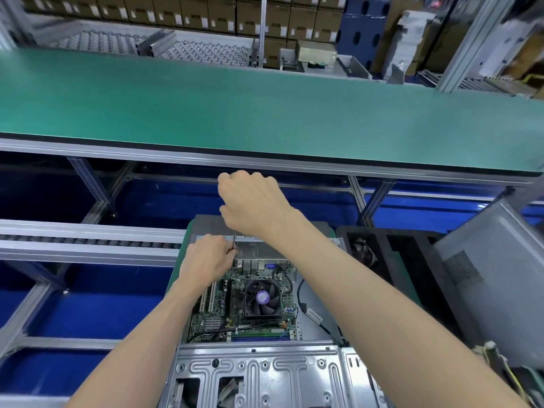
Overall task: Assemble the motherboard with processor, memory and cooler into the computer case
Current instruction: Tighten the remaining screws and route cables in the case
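An open metal computer case (259, 375) lies in front of me with a green motherboard (217, 313) inside it. A black cooler fan with a purple label (263, 298) sits on the board. My right hand (253, 201) is raised above the case's far end and grips the top of a screwdriver. Its thin shaft (234, 241) runs straight down toward the board's far left corner. My left hand (206, 259) pinches the lower shaft just above the board. The screwdriver tip is hidden behind my left fingers.
A long green conveyor belt (265, 113) runs across ahead, above blue bins. A roller rail (88, 244) lies at the left. Black foam packing (391, 254) and a grey case panel (494, 278) stand at the right. Cardboard boxes are stacked in the background.
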